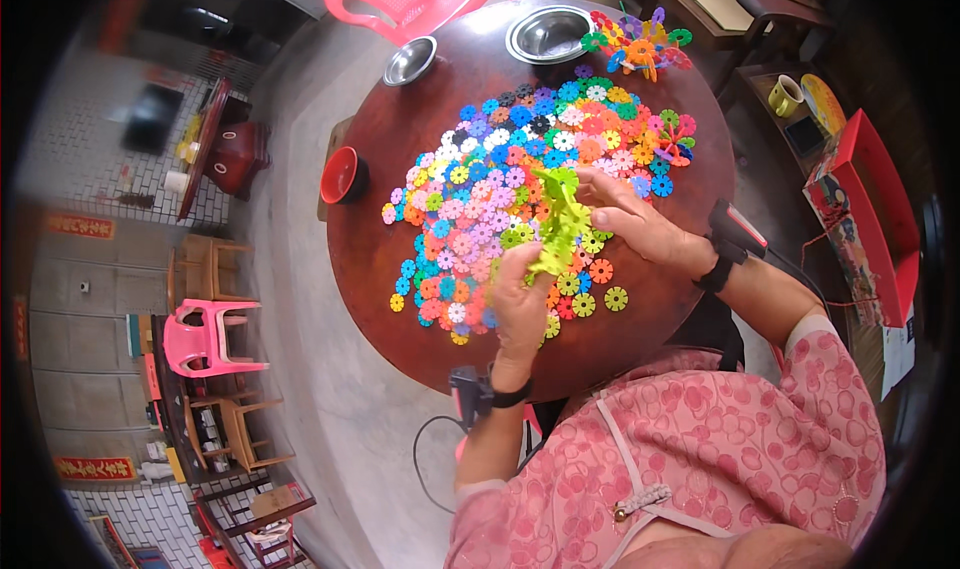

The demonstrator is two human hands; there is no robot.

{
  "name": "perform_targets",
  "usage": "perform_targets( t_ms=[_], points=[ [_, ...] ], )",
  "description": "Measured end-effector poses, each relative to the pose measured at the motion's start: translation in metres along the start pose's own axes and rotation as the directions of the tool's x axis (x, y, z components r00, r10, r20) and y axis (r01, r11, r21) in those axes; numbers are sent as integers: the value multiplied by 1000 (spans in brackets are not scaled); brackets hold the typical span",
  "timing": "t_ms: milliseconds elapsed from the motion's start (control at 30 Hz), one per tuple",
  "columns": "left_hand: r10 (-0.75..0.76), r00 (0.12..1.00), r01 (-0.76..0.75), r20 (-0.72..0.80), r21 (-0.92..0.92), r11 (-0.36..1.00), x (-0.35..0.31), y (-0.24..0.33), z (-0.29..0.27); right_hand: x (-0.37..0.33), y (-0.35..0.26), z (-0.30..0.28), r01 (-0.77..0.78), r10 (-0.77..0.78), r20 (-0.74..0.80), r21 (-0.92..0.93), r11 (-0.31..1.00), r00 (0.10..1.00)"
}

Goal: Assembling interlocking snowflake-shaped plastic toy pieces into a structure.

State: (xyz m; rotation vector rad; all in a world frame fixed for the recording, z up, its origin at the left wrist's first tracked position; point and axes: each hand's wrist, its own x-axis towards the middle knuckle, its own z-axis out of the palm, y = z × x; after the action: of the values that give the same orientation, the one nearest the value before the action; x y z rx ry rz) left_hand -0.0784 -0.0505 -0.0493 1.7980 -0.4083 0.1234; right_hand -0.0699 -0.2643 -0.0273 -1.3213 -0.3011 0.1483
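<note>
Head view shows both bare hands raised over a round reddish-brown surface [372, 254], meeting at a lime-green piece [562, 224] of joined notched discs. The piece is above the middle of the surface, toward its near side, with loose colored discs [480, 209] spread beneath and around it. The left hand [520, 294] has its fingers curled in and closed on the lower end of the green piece, with the thumb side toward it. The right hand [645, 227] comes in from the other side with its fingers partly extended; a gap shows between the thumb and the forefinger, and the fingertips reach the upper right edge of the piece. Whether those fingers grip it or only rest against it, I cannot tell. Each wrist wears a black strap with a small device.

Beyond the discs, near the far edge, lies a large multicolored cluster [640, 47] beside a wide metal bowl [550, 37]. A smaller metal bowl [410, 61] is farther left, and a red bowl [343, 175] with a dark outside stands by the left edge. A smaller reddish cluster [675, 141] lies at the right of the loose discs.
</note>
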Motion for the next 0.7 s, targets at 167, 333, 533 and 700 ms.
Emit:
perform_targets(
  t_ms=[167,333,533,700],
  points=[
    [124,967,-213,222,442,871,-15,33,21,-2,1,0,-69,74,32,-137,988,997],
    [125,943,-245,309,386,890,-18,28,6,-1,1,6,320,-267,176,-484,815,947],
    [-256,963,269,83,-246,931,-18,37,-19,-10,-7,24,466,-362,292,-550,693,885],
    [-166,966,229,199,-360,904,-22,53,-16,-15,-2,29,490,-351,343,-647,585,872]
  ],
)
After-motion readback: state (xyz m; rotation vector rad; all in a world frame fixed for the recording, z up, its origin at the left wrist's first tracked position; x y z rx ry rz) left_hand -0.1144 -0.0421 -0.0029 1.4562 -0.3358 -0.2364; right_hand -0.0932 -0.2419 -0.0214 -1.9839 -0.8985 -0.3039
